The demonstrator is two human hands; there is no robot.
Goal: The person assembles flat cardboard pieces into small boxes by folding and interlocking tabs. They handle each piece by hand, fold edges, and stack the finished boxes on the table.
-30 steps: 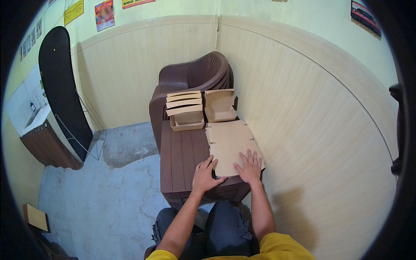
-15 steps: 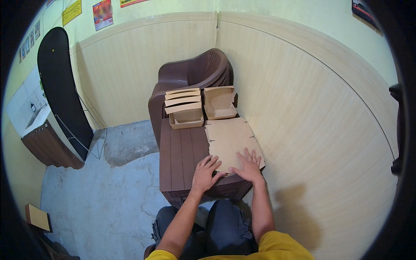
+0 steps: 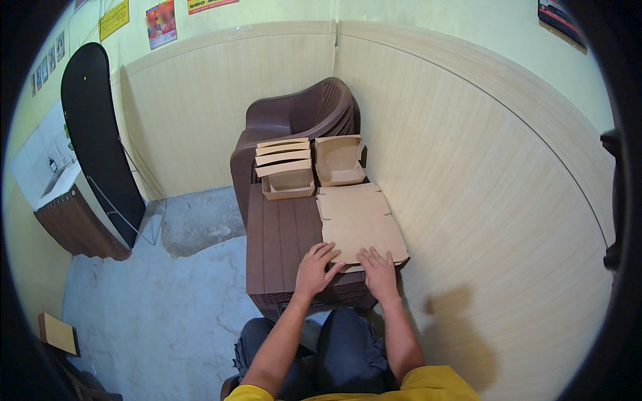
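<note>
Head camera, looking down: closest are the person's yellow cloth sleeves (image 3: 441, 382) and two knees in dark blue-grey cloth pants (image 3: 351, 344). Just past the knees, the left hand (image 3: 317, 269) rests at the near left corner of a flat stack of light brown cardboard sheets (image 3: 361, 217). Its fingers are loose and a little spread, with the tips on the top sheet and the thumb along the near edge. The right hand (image 3: 379, 272) lies on that near edge too, just beside the left one. Its fingers are loose and almost straight.

The sheets lie on the right side of a dark brown plastic table (image 3: 274, 247) with long slats on top. Behind them, at the table's far end, sit one open brown cardboard box (image 3: 339, 162) and, left of it, a nested pile of open brown boxes (image 3: 287, 187). Farther back, dark brown plastic chairs (image 3: 287, 117) are stacked by a light wood-look wall (image 3: 194, 113). Off to the left stands a tall black board (image 3: 97, 147) with a round top.
</note>
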